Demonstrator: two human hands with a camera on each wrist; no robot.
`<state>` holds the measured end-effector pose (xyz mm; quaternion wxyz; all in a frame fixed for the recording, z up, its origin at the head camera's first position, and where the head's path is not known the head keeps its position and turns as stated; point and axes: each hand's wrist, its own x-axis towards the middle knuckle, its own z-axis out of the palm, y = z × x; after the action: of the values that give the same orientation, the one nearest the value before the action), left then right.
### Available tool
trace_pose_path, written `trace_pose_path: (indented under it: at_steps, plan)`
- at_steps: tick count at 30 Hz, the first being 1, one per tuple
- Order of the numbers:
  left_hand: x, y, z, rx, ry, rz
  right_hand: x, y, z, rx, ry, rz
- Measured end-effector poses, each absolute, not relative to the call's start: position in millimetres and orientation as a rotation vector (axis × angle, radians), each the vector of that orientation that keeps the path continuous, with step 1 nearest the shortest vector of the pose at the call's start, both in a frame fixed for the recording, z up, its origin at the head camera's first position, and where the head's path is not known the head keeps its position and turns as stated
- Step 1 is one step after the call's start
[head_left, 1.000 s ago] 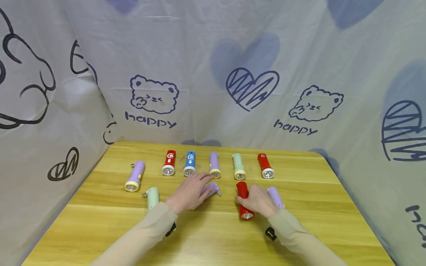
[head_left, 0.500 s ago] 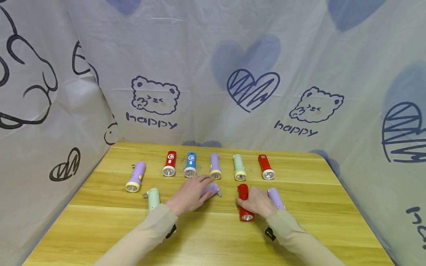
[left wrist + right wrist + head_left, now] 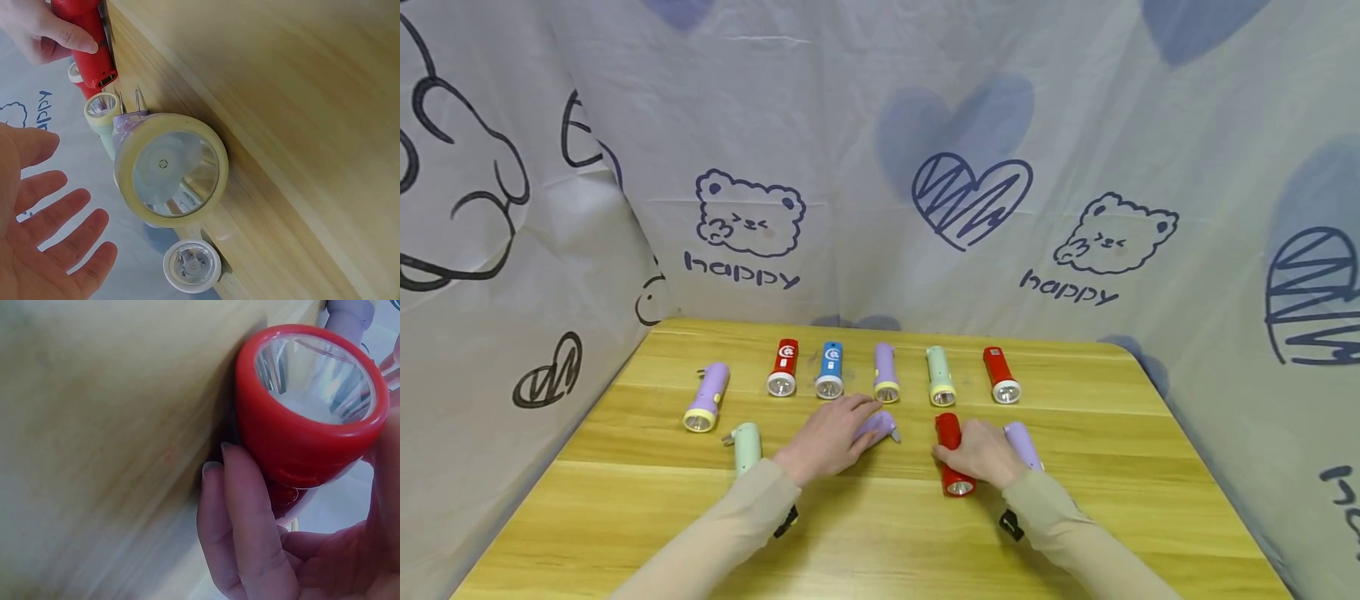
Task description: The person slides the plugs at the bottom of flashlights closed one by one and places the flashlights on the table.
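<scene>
My right hand [image 3: 985,454] grips a red flashlight [image 3: 950,429], its thumb across the near side and its lamp end toward me. In the right wrist view, curled fingers [image 3: 253,519] lie along the body below the red lamp rim [image 3: 306,440]. My left hand [image 3: 827,437] hovers over a light purple flashlight [image 3: 880,423], which lies slanted on the table with metal prongs at its far end. The left wrist view has the left fingers [image 3: 69,219] spread and apart from that flashlight's pale yellow rim [image 3: 128,181]. A second purple flashlight [image 3: 1022,444] lies right of my right hand, partly hidden.
Along the back of the wooden table [image 3: 865,550] stands a row: red [image 3: 784,360], blue [image 3: 831,363], purple [image 3: 884,365], mint green [image 3: 938,368] and red [image 3: 997,367] flashlights. At left lie a purple flashlight [image 3: 709,392] and a mint one [image 3: 747,446]. A printed curtain [image 3: 850,167] hangs behind.
</scene>
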<state>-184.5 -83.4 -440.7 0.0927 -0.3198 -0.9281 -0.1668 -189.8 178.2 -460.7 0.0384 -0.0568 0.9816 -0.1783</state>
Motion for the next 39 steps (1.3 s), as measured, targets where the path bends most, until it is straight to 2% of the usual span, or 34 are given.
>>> trace_pose_path:
  at_steps: [10,24,39]
  plan:
    - [-186.7,-86.7,-441.0,-0.954,-2.772,-0.512,-189.4,181.1,-458.5,-0.167,2.986,-0.569]
    - [-186.3,-91.7,-434.6,-0.870,-2.823,-0.490,-184.9,181.8,-434.3,-0.182,3.133,-0.455]
    - [-177.5,-83.1,-437.4,-0.654,-2.867,-0.272,-179.3,165.0,-429.8,-0.555,3.326,-0.675]
